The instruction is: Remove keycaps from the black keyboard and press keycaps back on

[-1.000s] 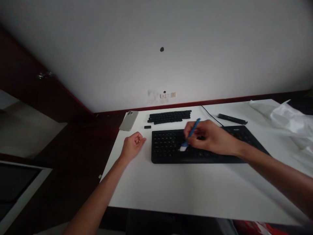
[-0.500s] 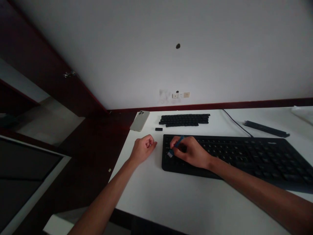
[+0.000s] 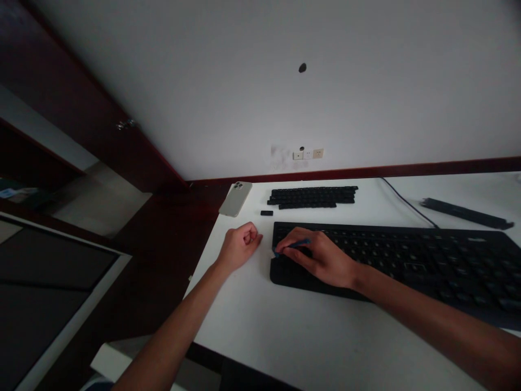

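Note:
My right hand (image 3: 325, 259) pinches a small blue brush (image 3: 302, 243) over the left end of a black keyboard (image 3: 391, 241). The brush's bristle end points left, at the keyboard's left edge, and is partly hidden by my fingers. Several keys are gone from that left section, though my hand covers much of it. To the left of the keyboard, my left hand (image 3: 239, 247) rests on the white table (image 3: 252, 315) in a loose fist, with nothing visible in it.
Removed black keycaps (image 3: 313, 197) lie in rows behind the keyboard, with a single keycap (image 3: 267, 213) beside them. A phone (image 3: 236, 199) sits at the table's left edge. At the right are a cable (image 3: 407, 201) and a long black strip (image 3: 468, 213). Wall sockets (image 3: 308, 155) are behind.
The brush has moved slightly left and lies flatter, its bristles now at the keyboard's left edge. My left hand has stayed in place. The camera view has shifted a little.

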Motion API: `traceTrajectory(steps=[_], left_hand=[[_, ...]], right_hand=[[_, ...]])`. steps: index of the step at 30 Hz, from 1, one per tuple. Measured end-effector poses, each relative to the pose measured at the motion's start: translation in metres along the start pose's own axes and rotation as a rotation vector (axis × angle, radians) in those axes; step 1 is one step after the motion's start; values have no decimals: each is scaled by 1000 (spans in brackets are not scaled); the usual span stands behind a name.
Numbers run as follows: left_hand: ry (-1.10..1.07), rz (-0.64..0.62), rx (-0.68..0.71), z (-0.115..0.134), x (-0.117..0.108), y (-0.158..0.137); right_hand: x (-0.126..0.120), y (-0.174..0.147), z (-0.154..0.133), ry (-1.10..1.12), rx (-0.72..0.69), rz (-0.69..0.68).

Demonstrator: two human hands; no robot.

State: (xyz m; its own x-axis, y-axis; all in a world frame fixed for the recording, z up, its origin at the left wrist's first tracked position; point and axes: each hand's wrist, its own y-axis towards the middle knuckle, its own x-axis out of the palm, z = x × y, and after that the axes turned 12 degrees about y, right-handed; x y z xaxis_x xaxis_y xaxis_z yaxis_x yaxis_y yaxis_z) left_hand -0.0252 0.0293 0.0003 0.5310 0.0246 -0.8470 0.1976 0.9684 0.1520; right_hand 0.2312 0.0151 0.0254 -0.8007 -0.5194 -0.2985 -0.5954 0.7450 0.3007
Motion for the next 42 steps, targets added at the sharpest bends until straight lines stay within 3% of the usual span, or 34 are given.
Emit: traceTrajectory(steps=[2, 13, 17, 20, 26, 32, 37, 42], left_hand=[[3, 5, 0, 1, 0, 0], [-5, 9, -8, 2, 0, 0], [-16, 7, -5, 2, 0, 0], [-11, 9, -7, 3, 0, 0], [-28, 17, -13, 4, 1, 0], [-65, 20, -35, 3, 2, 0], [-109, 16, -66, 1, 5, 1], [-141, 7, -78, -1, 6, 1]], right_hand=[[0, 0, 1, -3, 12, 40], [0, -1, 1, 67, 33, -16], [-1, -1, 0, 82, 61, 51], [-2, -1, 0, 51, 50, -5], [-4, 0, 5, 12, -27, 193], [-2, -1, 5, -43, -37, 82], [-2, -1, 5, -34, -7, 126], [-2, 0, 5, -44, -14, 83]])
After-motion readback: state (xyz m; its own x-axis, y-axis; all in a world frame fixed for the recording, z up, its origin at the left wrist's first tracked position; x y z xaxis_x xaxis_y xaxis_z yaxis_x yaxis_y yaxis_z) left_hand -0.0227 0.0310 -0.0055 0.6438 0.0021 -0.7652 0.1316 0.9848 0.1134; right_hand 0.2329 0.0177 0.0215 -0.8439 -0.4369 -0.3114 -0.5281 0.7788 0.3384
